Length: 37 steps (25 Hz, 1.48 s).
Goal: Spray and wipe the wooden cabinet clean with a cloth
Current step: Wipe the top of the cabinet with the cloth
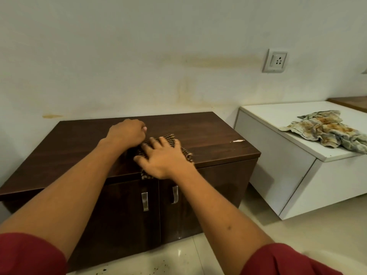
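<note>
A dark brown wooden cabinet with two doors and metal handles stands against the wall. A brown striped cloth lies on its top near the front edge, one corner hanging over the front. My right hand lies flat on the cloth with fingers spread. My left hand is curled into a loose fist on the cabinet top, touching the cloth's left edge; whether it grips the cloth is hidden. No spray bottle is in view.
A white low cabinet stands to the right with a stained crumpled rag on top. A wall socket sits above it. A white chip marks the wooden top. Pale tiled floor lies below.
</note>
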Tool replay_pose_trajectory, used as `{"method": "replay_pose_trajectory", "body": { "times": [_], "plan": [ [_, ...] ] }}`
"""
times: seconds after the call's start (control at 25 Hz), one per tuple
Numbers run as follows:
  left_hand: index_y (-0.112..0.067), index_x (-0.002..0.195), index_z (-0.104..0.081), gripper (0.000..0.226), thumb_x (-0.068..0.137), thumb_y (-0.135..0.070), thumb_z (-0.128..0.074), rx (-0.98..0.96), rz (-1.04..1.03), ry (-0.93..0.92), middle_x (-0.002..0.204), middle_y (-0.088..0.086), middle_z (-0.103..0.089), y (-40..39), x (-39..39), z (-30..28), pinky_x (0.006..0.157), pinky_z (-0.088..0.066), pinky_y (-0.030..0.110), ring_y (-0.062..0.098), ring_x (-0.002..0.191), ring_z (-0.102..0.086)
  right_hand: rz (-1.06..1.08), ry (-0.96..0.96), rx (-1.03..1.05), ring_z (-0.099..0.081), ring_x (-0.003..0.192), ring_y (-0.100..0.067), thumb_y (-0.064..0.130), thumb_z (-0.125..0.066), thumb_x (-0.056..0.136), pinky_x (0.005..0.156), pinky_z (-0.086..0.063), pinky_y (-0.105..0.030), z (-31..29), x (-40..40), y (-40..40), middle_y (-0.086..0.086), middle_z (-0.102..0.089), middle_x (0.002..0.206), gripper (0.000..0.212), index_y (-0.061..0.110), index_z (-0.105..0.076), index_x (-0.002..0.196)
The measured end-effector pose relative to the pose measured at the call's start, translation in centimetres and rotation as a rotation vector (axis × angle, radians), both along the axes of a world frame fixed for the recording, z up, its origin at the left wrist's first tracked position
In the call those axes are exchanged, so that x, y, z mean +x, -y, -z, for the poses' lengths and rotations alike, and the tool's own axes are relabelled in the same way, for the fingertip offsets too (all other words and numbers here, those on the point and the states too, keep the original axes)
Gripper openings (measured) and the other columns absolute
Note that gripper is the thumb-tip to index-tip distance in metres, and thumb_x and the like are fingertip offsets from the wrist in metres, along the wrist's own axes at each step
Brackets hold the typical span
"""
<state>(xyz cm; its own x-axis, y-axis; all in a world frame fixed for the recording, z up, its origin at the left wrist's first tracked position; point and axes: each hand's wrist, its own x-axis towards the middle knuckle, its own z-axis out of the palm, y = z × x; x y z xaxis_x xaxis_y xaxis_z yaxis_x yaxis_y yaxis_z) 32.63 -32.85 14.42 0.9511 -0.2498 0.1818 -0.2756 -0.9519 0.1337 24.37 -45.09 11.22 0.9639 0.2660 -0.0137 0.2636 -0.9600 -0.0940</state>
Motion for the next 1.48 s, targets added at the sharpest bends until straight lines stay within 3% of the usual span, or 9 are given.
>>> {"method": "replay_pose_trajectory", "body": {
  "times": [0.16,0.32,0.52,0.68,0.96,1.12,1.24,1.4,1.48],
  "plan": [
    [-0.012,0.117,-0.064,0.052,0.102,-0.044,-0.026,-0.089,0.018,-0.034,0.124,0.014,-0.063,0.9,0.6,0.7,0.091,-0.044,0.042,0.032,0.113,-0.057,-0.105,0.016,0.013,-0.003,0.151,-0.021,0.06,-0.017,0.099,0.116,0.003,-0.062,0.1,-0.1,1.8,0.003,-0.008,0.164,0.061,0.036,-0.015,0.154],
    [-0.009,0.116,-0.06,0.057,0.102,-0.047,-0.021,-0.09,0.045,-0.112,0.126,0.018,-0.059,2.1,1.1,0.8,0.096,-0.044,0.044,0.034,0.114,-0.055,0.092,0.003,0.008,-0.002,0.151,-0.016,0.064,-0.015,0.098,0.115,0.002,-0.064,0.1,0.8,10.2,0.01,-0.005,0.164,0.059,0.044,-0.01,0.153],
    [-0.02,0.148,-0.037,0.051,0.097,-0.015,-0.034,-0.084,0.031,-0.192,0.154,0.011,-0.036,2.2,1.4,0.5,0.112,-0.033,0.042,0.029,0.138,-0.037,0.503,-0.026,0.009,-0.002,0.151,-0.021,0.065,-0.012,0.097,0.116,-0.003,-0.063,0.4,0.8,19.2,0.006,-0.005,0.165,0.061,0.043,-0.009,0.154],
    [-0.025,0.152,-0.025,0.062,0.094,-0.008,-0.036,-0.032,-0.021,-0.228,0.158,0.009,-0.028,0.8,2.1,0.7,0.114,-0.031,0.041,0.029,0.142,-0.031,0.555,-0.03,0.021,0.001,0.151,-0.028,0.063,-0.009,0.098,0.116,0.004,-0.063,0.1,-0.2,14.1,0.001,0.0,0.165,0.064,0.037,-0.006,0.156],
    [-0.019,0.149,-0.037,0.061,0.091,0.0,-0.035,-0.298,-0.06,-0.266,0.156,0.009,-0.032,-0.9,3.9,-0.1,0.108,-0.038,0.036,0.029,0.133,-0.043,0.149,-0.059,0.021,0.008,0.15,-0.031,0.063,-0.012,0.097,0.115,0.009,-0.062,0.2,1.8,0.1,-0.001,0.004,0.165,0.067,0.032,-0.005,0.156],
    [-0.016,0.14,-0.048,0.048,0.093,-0.014,-0.041,0.04,-0.162,-0.194,0.145,0.01,-0.047,-2.1,4.5,1.1,0.119,-0.014,0.048,0.027,0.135,-0.041,0.13,-0.081,0.014,0.003,0.15,-0.031,0.056,-0.017,0.099,0.116,0.006,-0.062,-0.3,8.0,-0.8,-0.005,0.002,0.165,0.061,0.035,-0.008,0.156],
    [-0.015,0.134,-0.052,0.043,0.092,-0.017,-0.04,0.148,-0.168,-0.181,0.141,0.011,-0.052,-2.6,5.0,1.7,0.118,-0.009,0.052,0.028,0.137,-0.04,0.158,-0.077,0.028,0.001,0.149,-0.034,0.051,-0.019,0.1,0.116,0.003,-0.062,-0.7,11.7,-1.4,-0.008,0.002,0.164,0.059,0.033,-0.011,0.156],
    [-0.012,0.121,-0.059,0.034,0.09,-0.016,-0.046,0.022,-0.148,-0.168,0.129,0.012,-0.059,-2.9,5.6,1.2,0.116,-0.023,0.049,0.03,0.12,-0.052,0.192,-0.084,0.024,-0.001,0.149,-0.036,0.047,-0.018,0.101,0.116,0.001,-0.063,-1.2,16.0,-1.9,-0.009,0.0,0.163,0.058,0.029,-0.012,0.156],
    [-0.012,0.103,-0.061,0.022,0.087,-0.013,-0.047,-0.066,-0.143,-0.18,0.123,0.013,-0.061,-3.4,6.0,1.2,0.111,-0.032,0.049,0.029,0.107,-0.055,0.184,-0.065,0.013,-0.006,0.148,-0.036,0.047,-0.018,0.1,0.116,-0.003,-0.063,-1.1,17.8,-2.0,-0.009,-0.005,0.163,0.059,0.029,-0.014,0.156]
  ]
}}
